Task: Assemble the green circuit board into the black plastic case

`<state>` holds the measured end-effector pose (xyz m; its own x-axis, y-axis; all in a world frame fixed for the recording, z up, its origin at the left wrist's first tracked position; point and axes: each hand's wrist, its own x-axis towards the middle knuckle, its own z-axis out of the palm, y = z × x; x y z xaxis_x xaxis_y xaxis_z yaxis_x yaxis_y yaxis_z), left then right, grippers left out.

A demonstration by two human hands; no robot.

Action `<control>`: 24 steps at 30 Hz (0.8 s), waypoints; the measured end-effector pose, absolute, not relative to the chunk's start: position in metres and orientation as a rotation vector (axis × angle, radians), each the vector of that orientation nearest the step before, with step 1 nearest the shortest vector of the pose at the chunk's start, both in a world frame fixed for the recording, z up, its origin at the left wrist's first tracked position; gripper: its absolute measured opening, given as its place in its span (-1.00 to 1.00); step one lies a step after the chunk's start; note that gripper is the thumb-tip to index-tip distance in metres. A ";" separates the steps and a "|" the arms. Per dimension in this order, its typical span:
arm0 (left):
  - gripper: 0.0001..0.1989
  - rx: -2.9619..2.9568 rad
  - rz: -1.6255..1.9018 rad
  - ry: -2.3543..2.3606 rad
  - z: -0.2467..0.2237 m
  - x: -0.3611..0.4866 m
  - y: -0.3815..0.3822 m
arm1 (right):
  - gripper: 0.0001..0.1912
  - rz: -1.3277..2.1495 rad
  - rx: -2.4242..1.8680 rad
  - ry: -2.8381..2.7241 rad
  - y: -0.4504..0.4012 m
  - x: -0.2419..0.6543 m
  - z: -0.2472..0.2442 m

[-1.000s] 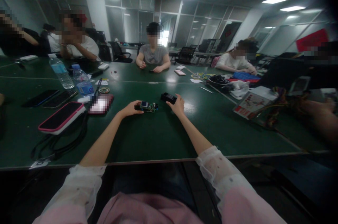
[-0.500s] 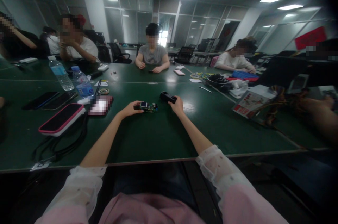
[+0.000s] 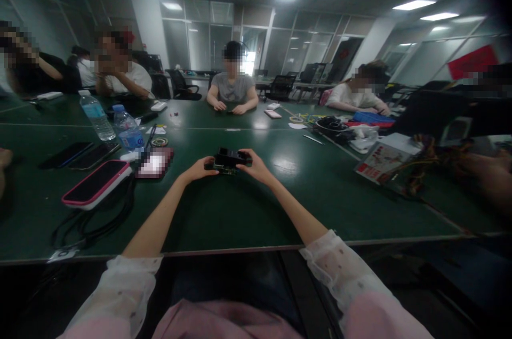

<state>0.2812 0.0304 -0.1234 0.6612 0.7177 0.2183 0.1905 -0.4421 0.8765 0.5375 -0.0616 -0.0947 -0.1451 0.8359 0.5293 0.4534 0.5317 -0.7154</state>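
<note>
Both hands are together above the green table, in the middle of the head view. My left hand (image 3: 201, 169) is closed on the left end of a small circuit board (image 3: 226, 171), whose green edge shows at the bottom. Gripped in my right hand (image 3: 253, 166) is a black housing (image 3: 231, 156), which lies over the board and hides its screen. The two parts overlap; whether they are joined I cannot tell.
To the left on the green table (image 3: 240, 222) are two water bottles (image 3: 98, 115), dark phones, a pink-rimmed device (image 3: 97, 183) and black cables. A printed box (image 3: 382, 163) with wires stands at the right. Several people sit around the table.
My right hand has moved left with the black housing and brought it over the circuit board. The board stays in my left hand, its screen now covered.
</note>
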 end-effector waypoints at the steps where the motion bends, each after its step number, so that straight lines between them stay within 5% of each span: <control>1: -0.34 1.973 0.739 0.711 -0.123 0.281 0.030 | -0.47 0.481 -1.080 -1.787 -0.062 0.537 -0.095; 24: -0.27 2.026 0.727 0.735 -0.120 0.282 0.025 | -0.47 0.426 -1.175 -1.925 -0.060 0.536 -0.102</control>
